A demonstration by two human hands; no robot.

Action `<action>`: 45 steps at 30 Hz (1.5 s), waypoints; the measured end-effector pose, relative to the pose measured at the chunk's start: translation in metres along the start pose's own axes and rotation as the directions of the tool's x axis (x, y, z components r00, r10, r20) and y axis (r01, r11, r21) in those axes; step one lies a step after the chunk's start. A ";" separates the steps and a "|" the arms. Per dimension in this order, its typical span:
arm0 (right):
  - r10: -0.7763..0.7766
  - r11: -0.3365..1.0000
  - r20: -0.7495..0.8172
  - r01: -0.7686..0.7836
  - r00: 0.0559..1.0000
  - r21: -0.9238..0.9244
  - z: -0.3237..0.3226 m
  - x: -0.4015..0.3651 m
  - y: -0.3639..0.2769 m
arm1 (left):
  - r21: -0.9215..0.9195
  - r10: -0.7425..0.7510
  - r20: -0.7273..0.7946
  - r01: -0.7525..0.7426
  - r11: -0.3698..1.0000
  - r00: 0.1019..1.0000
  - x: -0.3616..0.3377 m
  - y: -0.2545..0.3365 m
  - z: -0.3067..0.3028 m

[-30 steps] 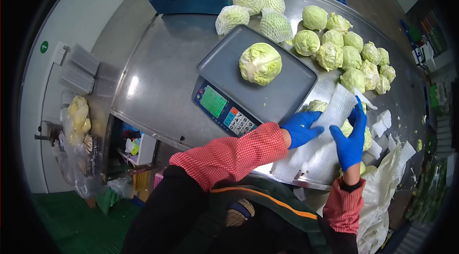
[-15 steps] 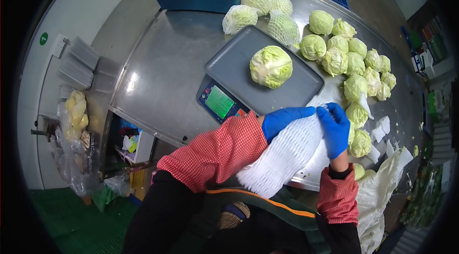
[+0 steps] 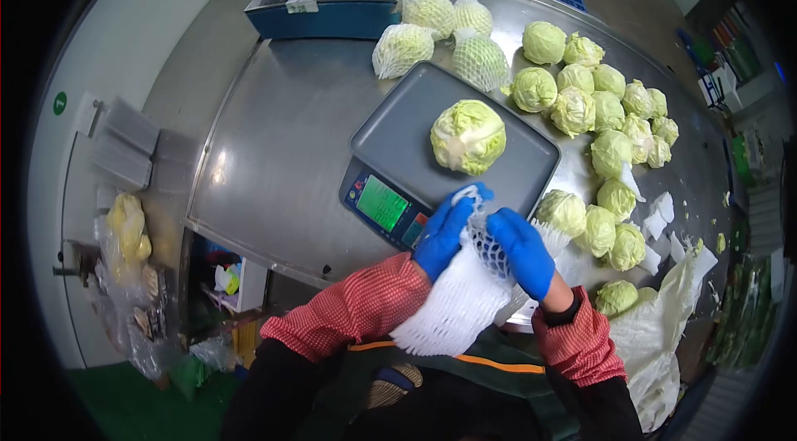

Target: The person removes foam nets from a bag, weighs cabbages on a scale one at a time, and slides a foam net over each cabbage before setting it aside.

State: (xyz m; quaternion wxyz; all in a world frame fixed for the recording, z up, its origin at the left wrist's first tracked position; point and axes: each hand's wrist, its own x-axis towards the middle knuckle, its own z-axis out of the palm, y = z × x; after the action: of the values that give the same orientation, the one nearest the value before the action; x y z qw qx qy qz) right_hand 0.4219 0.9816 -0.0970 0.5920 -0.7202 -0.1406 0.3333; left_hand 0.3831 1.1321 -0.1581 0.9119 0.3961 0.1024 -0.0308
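A white foam net sleeve hangs between my blue-gloved hands, its mesh stretched apart near the top. My left hand is closed on the sleeve's upper edge, and my right hand grips its other side. Just beyond them, a bare cabbage rests on the grey tray of a digital scale with a lit green display. To the right of my right hand lies more white netting, partly hidden behind it.
Several netted cabbages stand behind the scale. Many bare cabbages cover the right of the steel table. A blue-sided box sits at the back left. A white sack hangs at the right front edge.
Both hands have moved left, near the scale's front edge, and the sleeve's top is now spread open between them. More cabbages show beside my right hand. The camera view has shifted slightly.
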 end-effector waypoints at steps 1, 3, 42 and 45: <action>0.084 0.996 0.112 -0.082 0.990 -0.028 0.000 0.005 -0.001 | 0.119 0.132 -0.023 -0.129 0.985 0.991 0.001 0.008 0.004; 0.273 0.958 0.345 -0.285 0.898 -0.018 0.003 0.009 -0.009 | -0.114 -0.115 0.001 0.114 0.987 0.993 -0.006 0.029 0.011; -0.250 0.950 -0.110 0.221 0.962 -0.222 -0.034 0.024 -0.033 | -0.272 -0.418 0.066 0.420 0.866 0.906 0.013 0.069 -0.047; -0.051 0.987 -0.037 0.056 0.998 0.153 -0.037 0.018 -0.020 | -0.361 -0.437 0.026 0.416 0.835 0.899 -0.014 0.068 -0.031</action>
State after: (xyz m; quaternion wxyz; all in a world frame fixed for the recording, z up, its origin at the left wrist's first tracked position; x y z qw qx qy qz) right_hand 0.4627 0.9697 -0.0813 0.6570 -0.6734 -0.1242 0.3153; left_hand 0.3734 1.2006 -0.1267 0.9352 0.1916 0.2182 -0.2027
